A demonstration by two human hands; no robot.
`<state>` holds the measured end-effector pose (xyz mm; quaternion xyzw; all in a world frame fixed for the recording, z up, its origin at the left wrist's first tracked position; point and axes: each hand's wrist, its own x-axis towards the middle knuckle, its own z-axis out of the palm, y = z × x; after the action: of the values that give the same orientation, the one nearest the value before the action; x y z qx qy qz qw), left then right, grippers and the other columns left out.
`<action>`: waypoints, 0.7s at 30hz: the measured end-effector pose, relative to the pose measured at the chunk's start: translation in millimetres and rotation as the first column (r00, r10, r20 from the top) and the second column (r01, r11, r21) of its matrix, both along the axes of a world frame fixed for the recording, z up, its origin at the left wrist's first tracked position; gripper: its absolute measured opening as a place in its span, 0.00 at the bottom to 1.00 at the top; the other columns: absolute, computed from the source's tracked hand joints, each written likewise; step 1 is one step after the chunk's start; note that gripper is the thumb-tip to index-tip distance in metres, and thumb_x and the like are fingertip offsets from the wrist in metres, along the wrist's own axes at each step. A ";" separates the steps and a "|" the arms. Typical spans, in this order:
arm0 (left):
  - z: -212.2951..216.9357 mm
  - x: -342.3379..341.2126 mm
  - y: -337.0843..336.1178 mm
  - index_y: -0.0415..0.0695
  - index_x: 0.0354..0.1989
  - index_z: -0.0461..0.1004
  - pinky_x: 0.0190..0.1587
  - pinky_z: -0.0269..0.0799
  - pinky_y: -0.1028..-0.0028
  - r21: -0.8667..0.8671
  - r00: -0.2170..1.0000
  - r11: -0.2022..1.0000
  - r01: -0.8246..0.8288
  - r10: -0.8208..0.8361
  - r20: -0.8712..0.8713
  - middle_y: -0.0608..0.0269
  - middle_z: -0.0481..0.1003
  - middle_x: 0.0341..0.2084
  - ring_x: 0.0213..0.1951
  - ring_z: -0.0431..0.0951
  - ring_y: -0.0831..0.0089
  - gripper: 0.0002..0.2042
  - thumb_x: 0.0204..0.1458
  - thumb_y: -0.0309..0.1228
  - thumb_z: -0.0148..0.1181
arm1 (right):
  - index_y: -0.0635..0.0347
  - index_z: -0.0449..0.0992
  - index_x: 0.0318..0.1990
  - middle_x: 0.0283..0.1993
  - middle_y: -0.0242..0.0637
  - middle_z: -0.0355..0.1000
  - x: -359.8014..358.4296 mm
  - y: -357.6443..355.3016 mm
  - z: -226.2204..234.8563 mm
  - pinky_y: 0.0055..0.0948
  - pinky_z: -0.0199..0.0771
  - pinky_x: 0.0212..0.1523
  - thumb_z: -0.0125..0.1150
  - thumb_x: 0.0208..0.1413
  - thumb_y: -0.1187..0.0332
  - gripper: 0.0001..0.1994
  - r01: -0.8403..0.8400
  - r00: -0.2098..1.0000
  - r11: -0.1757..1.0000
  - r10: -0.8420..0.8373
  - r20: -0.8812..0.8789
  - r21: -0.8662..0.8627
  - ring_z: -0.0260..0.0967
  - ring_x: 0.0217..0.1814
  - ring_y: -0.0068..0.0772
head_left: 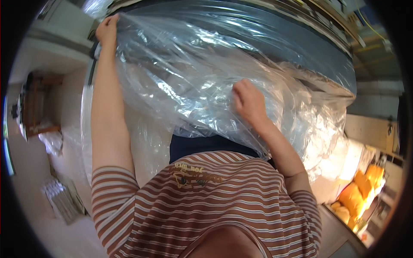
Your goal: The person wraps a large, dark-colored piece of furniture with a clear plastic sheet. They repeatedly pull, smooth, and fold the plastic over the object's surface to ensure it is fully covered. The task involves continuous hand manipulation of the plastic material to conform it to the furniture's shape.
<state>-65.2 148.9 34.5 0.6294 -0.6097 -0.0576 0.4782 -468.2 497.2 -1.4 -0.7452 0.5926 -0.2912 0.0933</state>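
Note:
A large clear plastic sheet (172, 73) lies crinkled over a long, flat blue-grey surface (275, 21) and hangs down its near side in shiny folds. My left hand (108, 29) is stretched to the far left corner, its fingers closed on the edge of the plastic sheet. Tight creases run through the film from that corner toward the right. In front of my body, my right hand (250, 103) is closed against the loose middle part, with film bunched at its fingers. The fingertips of the right hand are partly hidden.
Stacked long boards (331, 21) run along the far edge of the surface. At the lower right are bright orange-yellow bundles (361, 189). On the floor at left lie a striped stack (62, 200) and a white plastic bag (51, 142), beside a brown wooden frame (47, 103).

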 end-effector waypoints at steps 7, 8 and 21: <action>-2.3 7.1 -1.4 0.44 0.37 0.81 0.43 0.68 0.75 0.046 0.996 0.996 0.083 -0.084 0.037 0.62 0.79 0.32 0.35 0.76 0.72 0.19 0.47 0.47 0.64 | 0.53 0.72 0.36 0.22 0.38 0.69 -83.3 17.0 63.5 0.34 0.67 0.30 0.49 0.54 0.69 0.05 0.357 0.782 0.830 -0.516 0.348 0.428 0.70 0.28 0.40; -3.5 12.9 -6.9 0.44 0.38 0.80 0.44 0.68 0.75 0.060 0.995 0.994 0.097 -0.098 0.013 0.62 0.79 0.34 0.36 0.76 0.72 0.18 0.48 0.47 0.63 | 0.53 0.73 0.35 0.23 0.37 0.69 -85.5 24.6 72.3 0.34 0.67 0.30 0.49 0.53 0.70 0.05 0.473 0.846 0.832 -0.521 0.112 0.291 0.71 0.29 0.40; -0.9 12.4 -6.0 0.42 0.40 0.79 0.45 0.67 0.74 0.096 0.984 0.990 0.107 -0.119 0.134 0.61 0.79 0.37 0.39 0.76 0.70 0.17 0.54 0.44 0.58 | 0.59 0.77 0.34 0.33 0.32 0.71 -347.7 151.9 130.0 0.27 0.68 0.37 0.49 0.51 0.74 0.08 0.866 0.389 0.500 -0.659 0.644 -0.011 0.69 0.35 0.26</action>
<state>-52.8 142.9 33.6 0.6168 -0.6733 -0.0675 0.4021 -815.8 649.1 128.6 -0.2603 0.7527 -0.6045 -0.0168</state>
